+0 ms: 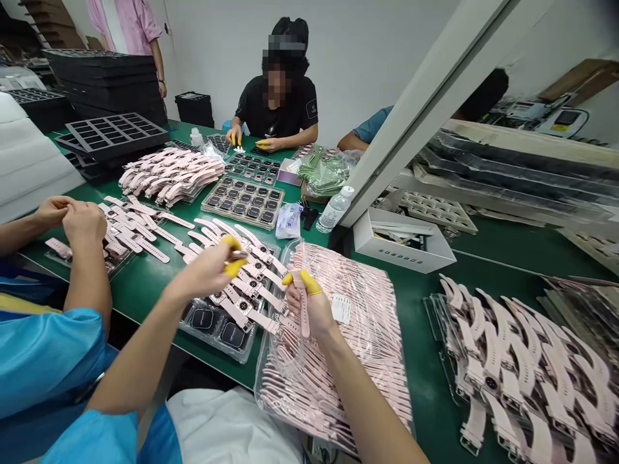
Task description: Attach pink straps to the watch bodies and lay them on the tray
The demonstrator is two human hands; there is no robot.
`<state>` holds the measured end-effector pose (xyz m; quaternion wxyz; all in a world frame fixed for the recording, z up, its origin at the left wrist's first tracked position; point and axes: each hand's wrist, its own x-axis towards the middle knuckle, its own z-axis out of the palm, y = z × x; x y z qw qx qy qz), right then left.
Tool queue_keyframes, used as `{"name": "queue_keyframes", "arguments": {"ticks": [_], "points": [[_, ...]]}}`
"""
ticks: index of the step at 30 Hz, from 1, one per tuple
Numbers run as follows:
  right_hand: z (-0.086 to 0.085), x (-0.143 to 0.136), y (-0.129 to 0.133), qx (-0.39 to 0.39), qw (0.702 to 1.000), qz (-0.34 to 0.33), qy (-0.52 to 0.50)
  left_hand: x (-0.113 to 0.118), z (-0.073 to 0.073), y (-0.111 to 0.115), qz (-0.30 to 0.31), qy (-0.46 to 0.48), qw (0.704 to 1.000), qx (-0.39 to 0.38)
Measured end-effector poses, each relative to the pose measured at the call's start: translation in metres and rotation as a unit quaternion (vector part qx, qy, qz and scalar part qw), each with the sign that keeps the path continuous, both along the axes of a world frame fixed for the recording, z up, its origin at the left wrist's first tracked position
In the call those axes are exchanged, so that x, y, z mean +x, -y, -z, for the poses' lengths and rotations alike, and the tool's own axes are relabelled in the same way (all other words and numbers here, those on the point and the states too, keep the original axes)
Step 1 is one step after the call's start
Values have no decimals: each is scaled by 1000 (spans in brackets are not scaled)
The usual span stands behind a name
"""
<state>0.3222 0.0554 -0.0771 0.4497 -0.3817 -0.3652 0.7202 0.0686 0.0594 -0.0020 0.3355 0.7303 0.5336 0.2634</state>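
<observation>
My left hand (213, 267), with yellow finger cots on thumb and forefinger, is closed over the watches. Between its fingertips is a small greyish piece, too blurred to name. My right hand (314, 306), also in yellow finger cots, pinches a pale pink watch strap (304, 312) that hangs down. Beneath my left hand, several watches with pink straps (256, 287) lie across a clear plastic tray (249, 354) with dark-faced watch cases in it. Under my right hand lies a wide tray of bagged pink straps (372, 335) with a white label.
Finished-looking pink-strap watches (512, 374) pile up at the right. A white box (403, 248), a water bottle (336, 209) and a tray of watch cases (242, 203) stand beyond. Co-worker's hands (80, 219) work at the left; another person (280, 96) sits opposite. A slanted post (425, 96) rises at right.
</observation>
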Motion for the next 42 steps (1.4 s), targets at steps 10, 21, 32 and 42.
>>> {"name": "queue_keyframes", "arguments": {"ticks": [10,21,32,42], "points": [[9,2,-3,33,999,4,28,86,89,-45,165,107,972,127],[5,4,-7,-6,999,-21,-31,81,86,-39,160,101,966,177],[0,2,-8,-23,998,-14,-65,87,87,-36,129,106,973,161],[6,5,-13,-65,996,-17,-65,81,79,-35,145,56,978,137]]}}
